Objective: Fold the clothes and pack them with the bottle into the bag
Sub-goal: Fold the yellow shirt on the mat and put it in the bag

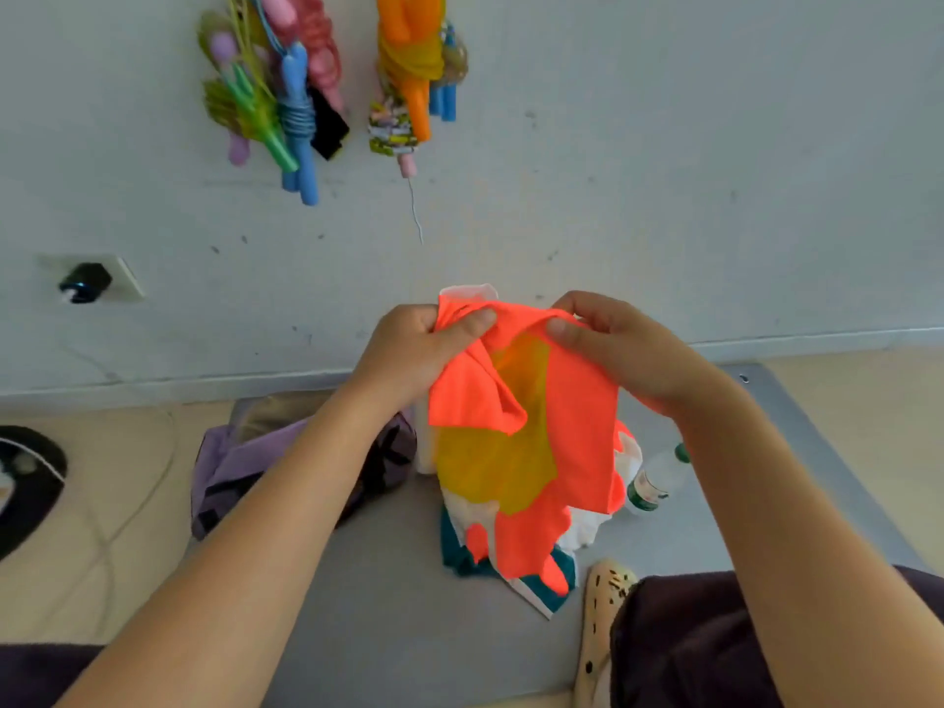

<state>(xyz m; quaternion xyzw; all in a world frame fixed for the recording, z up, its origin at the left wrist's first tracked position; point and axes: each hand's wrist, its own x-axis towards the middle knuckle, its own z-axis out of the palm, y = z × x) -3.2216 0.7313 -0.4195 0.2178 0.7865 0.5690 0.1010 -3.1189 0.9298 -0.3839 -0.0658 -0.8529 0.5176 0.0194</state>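
A bright orange garment (pixel 572 426) with yellow, white and teal patches hangs in the air in front of me. My left hand (pixel 414 350) grips its top edge on the left, and my right hand (pixel 623 344) pinches the top edge on the right. Its lower end reaches down to the grey mat (pixel 398 605). A clear plastic bottle (pixel 656 477) with a green cap and label lies on the mat, just right of the garment. A purple bag (pixel 240 467) lies on the mat to the left, partly hidden by my left forearm.
Bundles of coloured jump ropes (pixel 286 94) hang on the white wall ahead. A wall socket with a black plug (pixel 87 283) sits low on the left. A cream shoe (pixel 603 605) and my dark trouser leg are at the lower right. A black object (pixel 25 482) lies at far left.
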